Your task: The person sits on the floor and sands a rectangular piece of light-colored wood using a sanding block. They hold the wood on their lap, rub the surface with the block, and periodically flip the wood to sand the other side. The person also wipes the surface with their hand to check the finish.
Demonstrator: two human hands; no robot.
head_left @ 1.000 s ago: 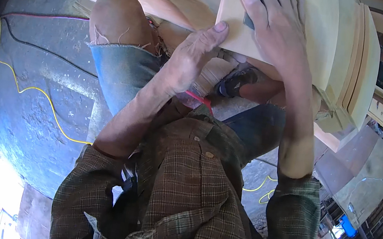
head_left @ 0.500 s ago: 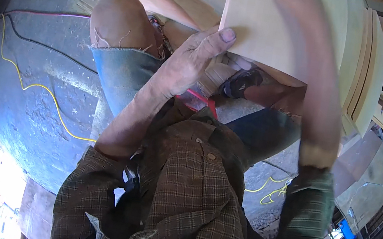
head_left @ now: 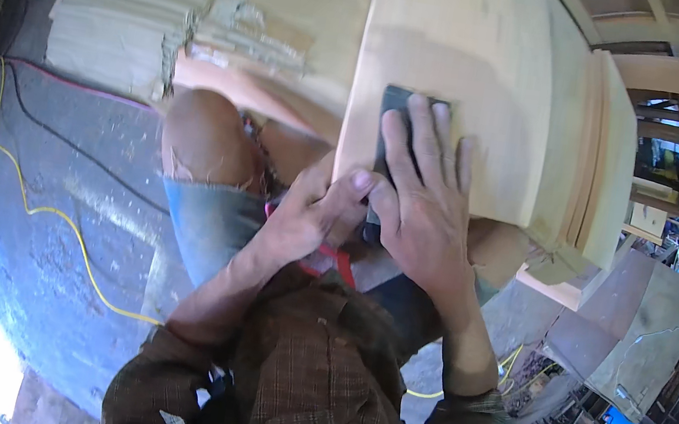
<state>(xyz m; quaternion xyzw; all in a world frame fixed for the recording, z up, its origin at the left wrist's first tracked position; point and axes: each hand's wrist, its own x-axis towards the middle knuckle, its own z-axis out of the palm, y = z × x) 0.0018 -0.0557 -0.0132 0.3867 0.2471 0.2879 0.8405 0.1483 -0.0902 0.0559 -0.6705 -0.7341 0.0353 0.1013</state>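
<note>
A pale wooden board [head_left: 461, 46] lies before me, its near end over my lap. My left hand [head_left: 314, 208] is closed on the board's near left corner, thumb on top and the other fingers mostly hidden below. My right hand [head_left: 429, 199] lies flat on the board with its fingers stretched and a little apart. Beneath it is a dark, flat strip [head_left: 393, 101], which looks like sandpaper; most of it is hidden under the palm and fingers. The two hands nearly touch at the thumbs.
Cardboard [head_left: 118, 47] spreads beyond my knee at the far left. More pale boards [head_left: 607, 155] stand to the right of the board. A yellow cord [head_left: 72, 238] and a dark cable [head_left: 77, 146] run over the grey floor at left. A brown panel [head_left: 608, 296] lies at right.
My right hand, blurred and reaching far over the board, has come back toward me and now rests on the dark strip. My left hand stays at the board's corner. The view has shifted.
</note>
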